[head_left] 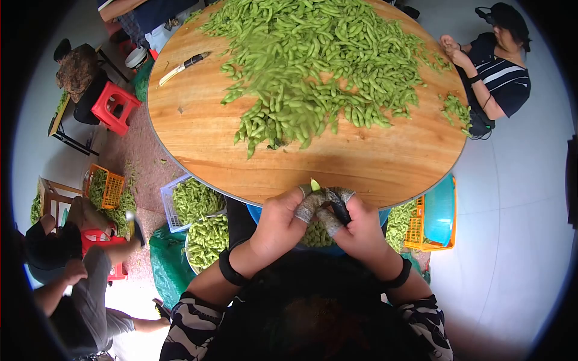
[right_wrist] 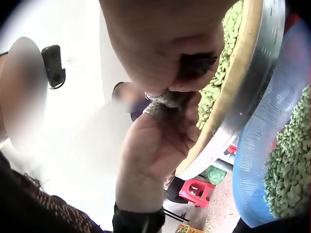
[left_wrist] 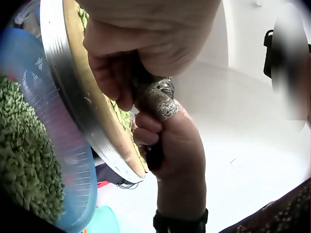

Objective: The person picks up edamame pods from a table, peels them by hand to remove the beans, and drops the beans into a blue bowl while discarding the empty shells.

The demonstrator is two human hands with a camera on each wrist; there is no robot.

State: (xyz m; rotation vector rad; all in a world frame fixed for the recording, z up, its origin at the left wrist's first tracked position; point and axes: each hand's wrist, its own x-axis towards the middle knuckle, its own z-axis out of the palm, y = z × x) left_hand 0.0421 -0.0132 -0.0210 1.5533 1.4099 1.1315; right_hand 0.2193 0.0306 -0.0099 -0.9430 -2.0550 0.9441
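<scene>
Over the table's near edge my two hands meet at the fingertips, with grey patterned coverings on thumbs and some fingers. My left hand (head_left: 277,222) pinches a green soybean pod (head_left: 315,185), whose tip sticks up between the fingers. My right hand (head_left: 364,228) grips a dark-handled tool (head_left: 340,210) against the pod; the handle end (right_wrist: 195,65) shows in the palm, its working end hidden by fingers. Below, a blue basket (left_wrist: 80,194) holds shelled green beans (left_wrist: 26,155). A large heap of pods (head_left: 337,60) covers the far part of the round wooden table (head_left: 198,126).
A knife (head_left: 183,67) lies at the table's left. Beside my legs stand a lilac crate (head_left: 174,207), a bowl of pods (head_left: 208,240) and an orange crate (head_left: 415,231) with a teal basin (head_left: 439,210). A person (head_left: 500,66) works at the right; others sit left.
</scene>
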